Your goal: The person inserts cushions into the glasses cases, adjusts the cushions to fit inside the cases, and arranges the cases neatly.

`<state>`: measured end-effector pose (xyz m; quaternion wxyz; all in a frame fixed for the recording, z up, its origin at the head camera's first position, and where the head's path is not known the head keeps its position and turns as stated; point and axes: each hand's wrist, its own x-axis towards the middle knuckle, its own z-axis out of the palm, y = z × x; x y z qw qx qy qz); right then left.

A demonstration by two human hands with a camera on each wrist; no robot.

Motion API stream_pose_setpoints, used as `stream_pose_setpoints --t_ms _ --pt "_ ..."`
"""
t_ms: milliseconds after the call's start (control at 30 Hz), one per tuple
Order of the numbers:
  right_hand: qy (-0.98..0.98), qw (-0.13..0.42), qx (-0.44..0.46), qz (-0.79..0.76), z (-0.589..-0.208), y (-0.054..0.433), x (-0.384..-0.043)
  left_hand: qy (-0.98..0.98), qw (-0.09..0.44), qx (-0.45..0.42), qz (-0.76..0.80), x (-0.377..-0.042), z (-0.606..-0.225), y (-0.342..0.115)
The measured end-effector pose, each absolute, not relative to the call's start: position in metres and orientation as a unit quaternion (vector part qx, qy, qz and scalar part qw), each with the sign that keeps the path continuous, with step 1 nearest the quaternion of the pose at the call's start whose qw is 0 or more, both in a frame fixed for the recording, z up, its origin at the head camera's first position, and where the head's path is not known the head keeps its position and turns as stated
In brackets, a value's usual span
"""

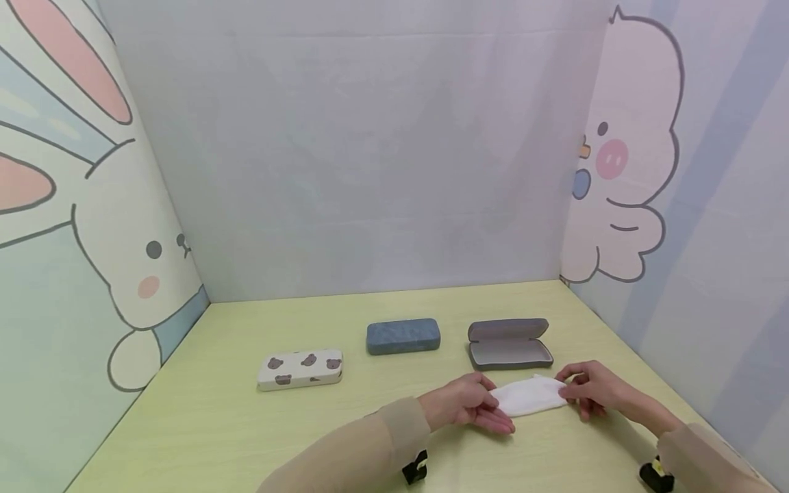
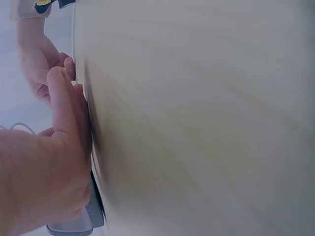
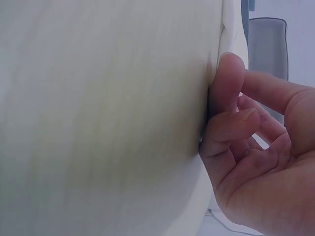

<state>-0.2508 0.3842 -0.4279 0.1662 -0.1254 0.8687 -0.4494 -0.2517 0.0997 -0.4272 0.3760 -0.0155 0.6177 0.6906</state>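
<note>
A white cloth (image 1: 530, 396), folded into a flat strip, lies at the front right of the table. At its left end is my left hand (image 1: 471, 404), pinching the edge with the thumb on top while the other fingers stretch along the table. My right hand (image 1: 592, 390) pinches the opposite end between thumb and fingertips. In the right wrist view the cloth (image 3: 231, 29) shows as a thin white edge beyond the fingers. Just behind the cloth stands a grey glasses case (image 1: 510, 352) with its lid up and a pale lining inside.
A closed blue glasses case (image 1: 403, 337) lies left of the grey one. Farther left is a closed white case (image 1: 301, 370) with brown bear heads. Fabric walls enclose the yellow table (image 1: 203, 424) at the back and both sides.
</note>
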Motion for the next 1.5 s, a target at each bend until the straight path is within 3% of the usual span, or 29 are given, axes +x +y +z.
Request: stream_pose_setpoints --t_ms 467,767,1100,1500 --pt "0.864 0.165 -0.142 -0.453 -0.422 0.388 -0.255 0.634 0.354 -0.016 0.688 -0.256 -0.423 0.103" --pt "0.857 0.165 -0.136 -0.469 -0.407 0.387 -0.271 0.642 0.325 0.017 0.694 -0.283 -0.409 0.094" --pt "0.854 0.147 -0.090 -0.490 -0.405 0.381 -0.300 0.635 0.293 -0.013 0.715 -0.316 -0.407 0.090" --pt "0.859 0.107 -0.030 -0.501 -0.418 0.370 -0.315 0.630 0.254 -0.046 0.732 -0.327 -0.416 0.100"
